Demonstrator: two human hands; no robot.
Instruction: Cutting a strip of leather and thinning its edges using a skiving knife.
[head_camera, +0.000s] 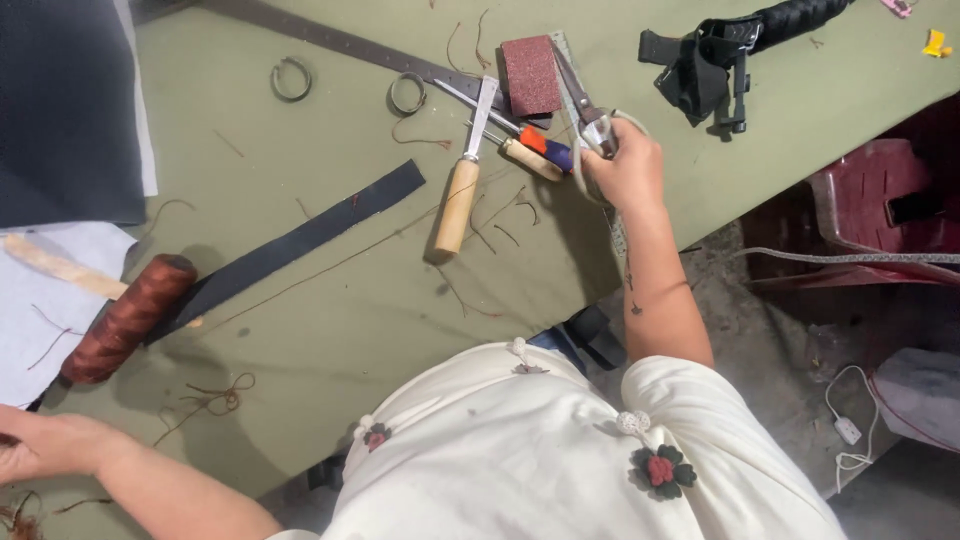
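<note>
Scissors (590, 115) in right hand (628, 165)

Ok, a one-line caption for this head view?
Right hand grips scissors on a green table; left hand rests near a thread spool.

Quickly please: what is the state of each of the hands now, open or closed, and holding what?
Left hand: at the frame edge on the green table; grip cannot be told.
Right hand: closed on metal scissors with pale looped handles.
</note>
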